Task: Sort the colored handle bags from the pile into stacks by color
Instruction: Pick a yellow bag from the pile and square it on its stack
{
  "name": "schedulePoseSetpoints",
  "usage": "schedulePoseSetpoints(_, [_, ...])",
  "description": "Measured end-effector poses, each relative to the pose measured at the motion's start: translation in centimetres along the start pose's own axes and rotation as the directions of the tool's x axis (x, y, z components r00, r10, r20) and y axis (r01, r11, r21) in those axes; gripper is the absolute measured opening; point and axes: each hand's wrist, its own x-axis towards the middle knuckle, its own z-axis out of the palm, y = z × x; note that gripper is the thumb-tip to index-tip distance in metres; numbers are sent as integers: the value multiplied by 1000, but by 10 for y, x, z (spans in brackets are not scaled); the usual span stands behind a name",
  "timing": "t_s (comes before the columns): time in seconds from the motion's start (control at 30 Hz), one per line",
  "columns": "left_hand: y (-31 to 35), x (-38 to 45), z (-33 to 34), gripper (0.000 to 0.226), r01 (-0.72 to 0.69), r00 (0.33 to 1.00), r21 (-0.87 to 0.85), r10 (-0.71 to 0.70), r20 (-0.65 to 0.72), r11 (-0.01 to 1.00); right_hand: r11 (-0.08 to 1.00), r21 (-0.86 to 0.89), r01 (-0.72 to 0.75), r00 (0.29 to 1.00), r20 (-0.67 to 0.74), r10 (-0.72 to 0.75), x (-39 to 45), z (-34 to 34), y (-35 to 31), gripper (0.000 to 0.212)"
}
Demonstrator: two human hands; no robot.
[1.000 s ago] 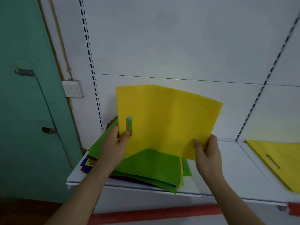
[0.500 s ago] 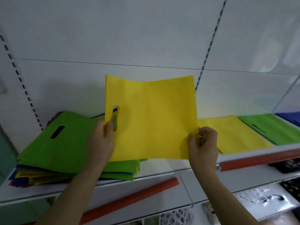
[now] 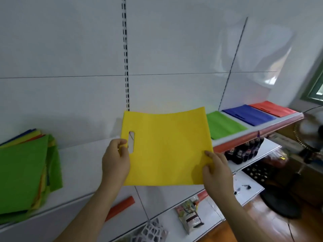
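Since the shot half a second back, my view had swung right along the shelf, so the mixed pile had slid off to the far left and the blue stack and red stack had come into sight at the far end. Only the one head view to go on.

The yellow bag was held up flat in front of the white shelf, above its front edge, handle slot on the left side. The left hand pinched the strip just left of that slot, thumb and fingers curled round the bag's edge. The right hand pinched the lower right corner, thumb on the front face, the other fingers hidden behind, so I couldn't tell how they lay.

No real containers, just shelf space: the pile had a green bag on top with yellow, red and blue edges poking out beneath. A green stack lay right of the held bag, then blue, then red, each apart from the next. Whatever lay directly behind the yellow bag was hidden. Lower shelves held small packaged goods, too blurry to name.
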Motion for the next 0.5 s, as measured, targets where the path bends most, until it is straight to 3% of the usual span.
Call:
schedulePoseSetpoints(0.17, [17, -27, 77, 40, -35, 988, 102, 19, 154, 994, 998, -33, -47, 998, 37, 48, 30, -37, 65, 50])
schedulePoseSetpoints(0.5, [12, 5, 141, 40, -48, 997, 272, 27, 77, 961, 992, -117, 44, 991, 128, -29, 125, -12, 101, 47])
